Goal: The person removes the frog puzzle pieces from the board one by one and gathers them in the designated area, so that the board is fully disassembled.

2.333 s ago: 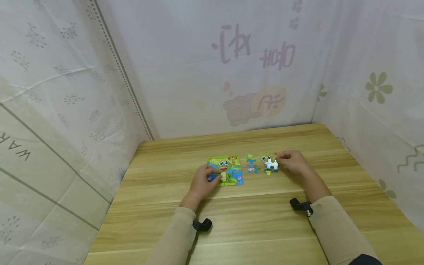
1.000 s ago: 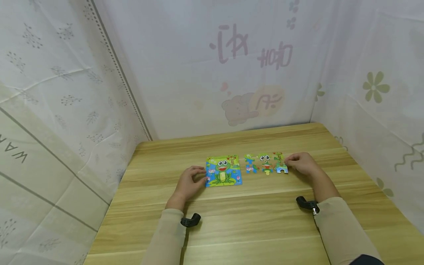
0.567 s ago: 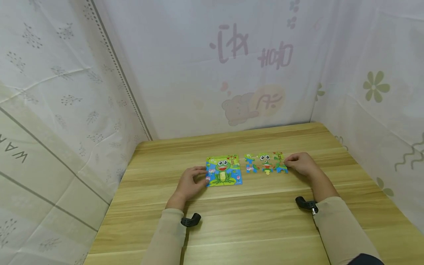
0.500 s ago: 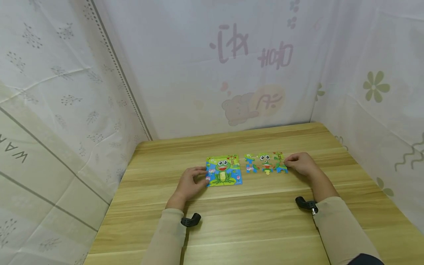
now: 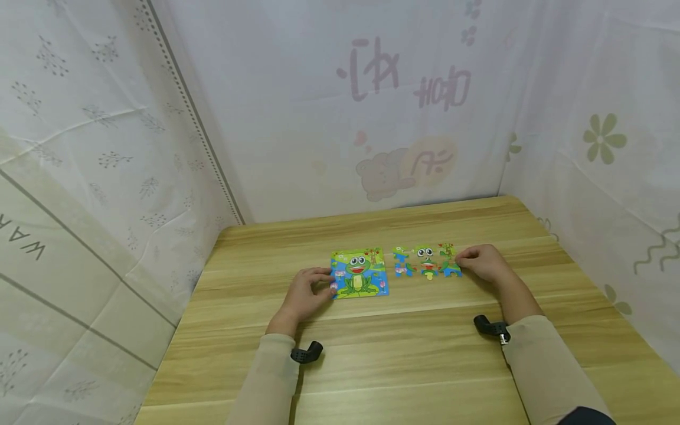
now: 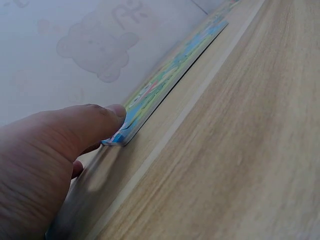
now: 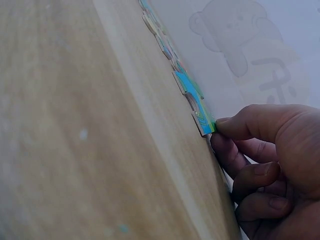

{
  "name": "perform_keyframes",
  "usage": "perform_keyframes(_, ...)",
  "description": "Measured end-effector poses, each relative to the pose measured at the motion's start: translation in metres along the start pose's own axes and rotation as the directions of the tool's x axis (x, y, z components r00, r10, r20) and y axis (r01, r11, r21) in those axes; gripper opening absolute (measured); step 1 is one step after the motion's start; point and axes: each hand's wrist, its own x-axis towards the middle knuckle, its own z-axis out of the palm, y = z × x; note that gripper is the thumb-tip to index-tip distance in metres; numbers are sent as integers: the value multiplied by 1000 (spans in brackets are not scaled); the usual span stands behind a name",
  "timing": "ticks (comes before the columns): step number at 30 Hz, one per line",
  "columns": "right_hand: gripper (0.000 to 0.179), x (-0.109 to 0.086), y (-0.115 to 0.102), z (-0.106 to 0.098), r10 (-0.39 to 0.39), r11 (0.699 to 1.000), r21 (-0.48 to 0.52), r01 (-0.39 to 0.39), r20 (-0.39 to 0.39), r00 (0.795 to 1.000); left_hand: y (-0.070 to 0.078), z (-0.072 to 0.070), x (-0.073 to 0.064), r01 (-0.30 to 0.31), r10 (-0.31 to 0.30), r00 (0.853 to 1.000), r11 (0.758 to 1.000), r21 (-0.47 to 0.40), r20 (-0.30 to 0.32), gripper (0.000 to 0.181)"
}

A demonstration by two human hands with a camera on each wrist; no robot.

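A square frog picture board (image 5: 359, 274) lies flat on the wooden table. My left hand (image 5: 306, 294) is at its left edge, fingers relaxed, the thumb (image 6: 107, 117) touching its near-left corner. To the right of the board are several loose jigsaw pieces in two short rows, among them one with frog eyes (image 5: 425, 252) and one with a red mouth (image 5: 428, 268). At the right end of the near row, my right hand (image 5: 484, 264) pinches the edge of a blue-green jigsaw piece (image 7: 201, 114) between thumb and forefinger, low at the tabletop.
The wooden table (image 5: 393, 354) extends around the board and pieces, with its far edge close to a pale printed curtain (image 5: 297, 118). More curtain hangs on the left and right. A black camera is strapped on each wrist.
Since the oldest frame, the right hand has lowered the jigsaw piece rightward to the end of the near row. The left hand has drawn back from over the board to its left edge.
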Motion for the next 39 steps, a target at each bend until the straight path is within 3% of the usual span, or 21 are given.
perform_keyframes(21, 25, -1, -8, 2, -26, 1000, -16, 26, 5, 1000, 0, 0, -2, 2, -2, 1000, 1000, -20, 1, 33)
perform_keyframes(29, 24, -2, -27, 8, -124, 991, -44, 126, 53, 991, 2, -1, -2, 10, -10, 1000, 1000, 1, 9, 34)
perform_keyframes(39, 19, 4, -56, 38, -193, 980, -15, 196, 119, 974, 3, -2, -2, 0, 0, 1000, 1000, 0, 5, 35)
